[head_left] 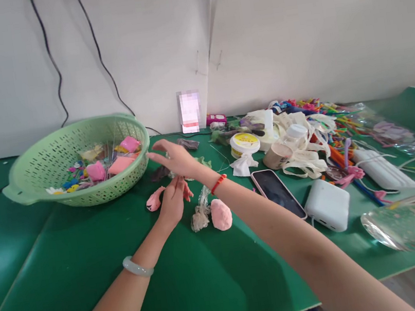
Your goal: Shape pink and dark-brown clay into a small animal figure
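Pink modelling clay ball on green table, just beside crumpled clear wrapper. We hold left hand open, empty, near shaped pink clay piece; right hand released, raised above. Fingers spread, off clay.

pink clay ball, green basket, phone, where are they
pink clay ball (pixel 221 214), head view, middle of its upper side
green basket (pixel 43 164), head view, perforated side wall
phone (pixel 278 195), head view, middle of its dark screen
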Action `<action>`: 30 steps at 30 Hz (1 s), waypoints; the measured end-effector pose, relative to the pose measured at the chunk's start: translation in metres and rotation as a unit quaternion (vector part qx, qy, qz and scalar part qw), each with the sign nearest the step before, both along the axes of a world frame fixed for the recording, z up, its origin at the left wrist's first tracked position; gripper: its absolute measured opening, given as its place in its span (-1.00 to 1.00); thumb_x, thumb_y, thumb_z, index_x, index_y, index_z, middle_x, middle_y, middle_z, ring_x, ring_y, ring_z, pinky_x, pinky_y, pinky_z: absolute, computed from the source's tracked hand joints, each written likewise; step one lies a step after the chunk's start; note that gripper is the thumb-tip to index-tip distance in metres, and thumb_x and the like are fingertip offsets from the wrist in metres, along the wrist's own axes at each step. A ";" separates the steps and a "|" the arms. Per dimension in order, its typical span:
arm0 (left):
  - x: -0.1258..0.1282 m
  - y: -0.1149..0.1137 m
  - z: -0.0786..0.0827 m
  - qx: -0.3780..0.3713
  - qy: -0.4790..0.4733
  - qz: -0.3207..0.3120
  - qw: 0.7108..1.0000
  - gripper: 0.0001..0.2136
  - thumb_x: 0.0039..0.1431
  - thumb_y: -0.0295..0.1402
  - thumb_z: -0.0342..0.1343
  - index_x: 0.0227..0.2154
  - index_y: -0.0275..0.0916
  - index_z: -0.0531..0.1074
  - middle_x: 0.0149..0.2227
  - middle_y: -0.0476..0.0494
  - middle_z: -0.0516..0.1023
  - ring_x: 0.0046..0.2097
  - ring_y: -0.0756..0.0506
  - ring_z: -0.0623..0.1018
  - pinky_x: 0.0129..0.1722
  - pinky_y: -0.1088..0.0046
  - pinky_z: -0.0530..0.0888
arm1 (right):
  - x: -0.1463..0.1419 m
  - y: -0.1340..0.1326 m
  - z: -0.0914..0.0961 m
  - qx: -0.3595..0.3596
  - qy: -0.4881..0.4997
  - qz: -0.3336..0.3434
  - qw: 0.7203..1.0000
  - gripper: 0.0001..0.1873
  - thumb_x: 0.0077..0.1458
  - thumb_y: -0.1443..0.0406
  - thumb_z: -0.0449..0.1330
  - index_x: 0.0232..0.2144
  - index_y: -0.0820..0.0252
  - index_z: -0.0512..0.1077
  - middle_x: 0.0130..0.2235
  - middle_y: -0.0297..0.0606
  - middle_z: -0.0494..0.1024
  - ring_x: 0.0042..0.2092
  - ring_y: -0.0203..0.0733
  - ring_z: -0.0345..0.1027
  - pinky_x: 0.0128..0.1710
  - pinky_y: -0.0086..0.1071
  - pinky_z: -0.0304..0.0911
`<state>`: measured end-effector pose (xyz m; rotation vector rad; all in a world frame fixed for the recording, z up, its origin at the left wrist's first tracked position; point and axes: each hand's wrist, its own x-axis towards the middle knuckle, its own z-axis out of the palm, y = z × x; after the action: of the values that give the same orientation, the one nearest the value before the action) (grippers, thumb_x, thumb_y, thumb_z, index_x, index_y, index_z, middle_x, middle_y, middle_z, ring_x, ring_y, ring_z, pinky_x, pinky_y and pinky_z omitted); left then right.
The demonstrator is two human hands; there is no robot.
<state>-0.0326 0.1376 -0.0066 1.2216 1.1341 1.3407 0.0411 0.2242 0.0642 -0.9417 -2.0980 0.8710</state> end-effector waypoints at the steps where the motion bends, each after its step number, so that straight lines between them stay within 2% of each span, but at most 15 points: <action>1: 0.001 0.001 0.001 0.007 -0.012 0.000 1.000 -0.61 0.20 0.05 0.12 -0.47 -0.20 0.35 -0.56 0.02 0.40 -0.52 0.00 0.41 -0.48 0.45 0.38 | 0.010 -0.004 0.003 0.003 0.031 -0.014 0.999 -0.71 0.33 0.12 0.14 -0.06 0.21 0.37 0.10 -0.03 0.54 0.15 -0.11 0.41 0.11 -0.28 0.31; 4: 0.005 0.006 0.005 0.005 -0.048 -0.006 0.999 -0.63 0.12 -0.01 0.24 -0.25 -0.24 0.48 -0.47 -0.01 0.51 -0.50 0.00 0.48 -0.50 0.47 0.38 | 0.051 -0.020 0.006 0.006 0.087 -0.037 0.996 -0.72 0.32 0.11 0.10 -0.09 0.17 0.41 -0.01 -0.13 0.58 0.02 -0.16 0.47 -0.02 -0.34 0.37; 6: 0.009 0.010 0.008 -0.008 -0.063 -0.013 0.998 -0.60 0.07 -0.04 0.29 -0.17 -0.26 0.50 -0.42 -0.04 0.57 -0.49 0.00 0.53 -0.50 0.48 0.39 | 0.082 -0.029 0.000 0.020 0.090 -0.068 0.993 -0.72 0.30 0.11 0.10 -0.11 0.18 0.42 -0.05 -0.15 0.58 -0.05 -0.18 0.48 -0.08 -0.34 0.37; 8: 0.014 0.016 0.011 -0.016 -0.065 -0.027 0.997 -0.61 0.02 -0.07 0.32 -0.23 -0.28 0.51 -0.43 -0.07 0.61 -0.51 0.00 0.55 -0.52 0.50 0.39 | 0.105 -0.036 -0.013 0.014 0.093 -0.105 0.990 -0.68 0.29 0.07 0.10 -0.12 0.18 0.42 -0.11 -0.15 0.57 -0.12 -0.19 0.46 -0.11 -0.33 0.36; 10: 0.020 0.024 0.013 -0.014 -0.061 -0.034 0.997 -0.61 -0.03 -0.06 0.36 -0.34 -0.30 0.49 -0.48 -0.08 0.61 -0.55 0.00 0.55 -0.57 0.52 0.37 | 0.118 -0.038 -0.029 -0.013 0.097 -0.149 0.984 -0.63 0.27 0.01 0.10 -0.13 0.17 0.41 -0.19 -0.19 0.56 -0.26 -0.23 0.41 -0.24 -0.35 0.33; 12: 0.024 0.031 0.014 -0.006 -0.053 -0.042 0.998 -0.59 -0.06 -0.01 0.37 -0.42 -0.29 0.46 -0.55 -0.07 0.57 -0.59 0.00 0.52 -0.62 0.54 0.34 | 0.121 -0.039 -0.044 -0.045 0.115 -0.166 0.978 -0.58 0.25 -0.05 0.10 -0.15 0.16 0.40 -0.25 -0.23 0.53 -0.37 -0.27 0.33 -0.35 -0.36 0.27; 14: 0.026 0.037 0.014 -0.001 -0.036 -0.072 0.997 -0.55 -0.05 0.05 0.35 -0.45 -0.29 0.44 -0.60 -0.04 0.54 -0.62 0.01 0.51 -0.66 0.56 0.31 | 0.117 -0.041 -0.056 -0.048 0.142 -0.155 0.976 -0.55 0.22 -0.10 0.12 -0.19 0.15 0.39 -0.32 -0.28 0.49 -0.33 -0.24 0.34 -0.34 -0.36 0.25; 16: 0.026 0.038 0.014 0.001 -0.015 -0.113 0.993 -0.52 -0.01 0.11 0.31 -0.49 -0.28 0.42 -0.64 -0.01 0.50 -0.66 0.02 0.47 -0.70 0.57 0.28 | 0.112 -0.044 -0.063 -0.048 0.147 -0.146 0.977 -0.54 0.21 -0.14 0.11 -0.26 0.14 0.36 -0.41 -0.35 0.41 -0.38 -0.27 0.27 -0.38 -0.37 0.19; 21: 0.023 0.035 0.011 -0.020 0.017 -0.156 0.987 -0.42 0.04 0.25 0.18 -0.59 -0.25 0.35 -0.74 0.05 0.38 -0.75 0.07 0.33 -0.75 0.57 0.24 | 0.108 -0.049 -0.066 -0.067 0.124 -0.116 0.983 -0.44 0.22 -0.22 0.04 -0.43 0.12 0.28 -0.51 -0.44 0.25 -0.47 -0.33 0.10 -0.45 -0.38 0.07; 25: 0.024 0.035 0.010 -0.035 0.032 -0.186 0.981 -0.42 0.08 0.26 0.14 -0.57 -0.24 0.34 -0.75 0.05 0.37 -0.75 0.07 0.31 -0.75 0.57 0.21 | 0.108 -0.047 -0.067 -0.085 0.104 -0.104 0.985 -0.38 0.28 -0.21 -0.03 -0.54 0.14 0.26 -0.57 -0.42 0.25 -0.49 -0.33 0.13 -0.43 -0.38 0.07; 30: 0.024 0.035 0.010 -0.014 0.014 -0.183 0.983 -0.44 0.16 0.23 0.08 -0.54 -0.23 0.34 -0.76 0.11 0.27 -0.69 0.06 0.36 -0.65 0.56 0.30 | 0.108 -0.045 -0.070 -0.098 0.135 -0.100 0.981 -0.39 0.31 -0.18 -0.04 -0.53 0.15 0.32 -0.56 -0.39 0.34 -0.48 -0.32 0.18 -0.42 -0.38 0.11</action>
<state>-0.0089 0.1731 0.0030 1.3558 0.8906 1.0281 0.1492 0.1794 -0.0055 -1.0501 -1.6793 1.0490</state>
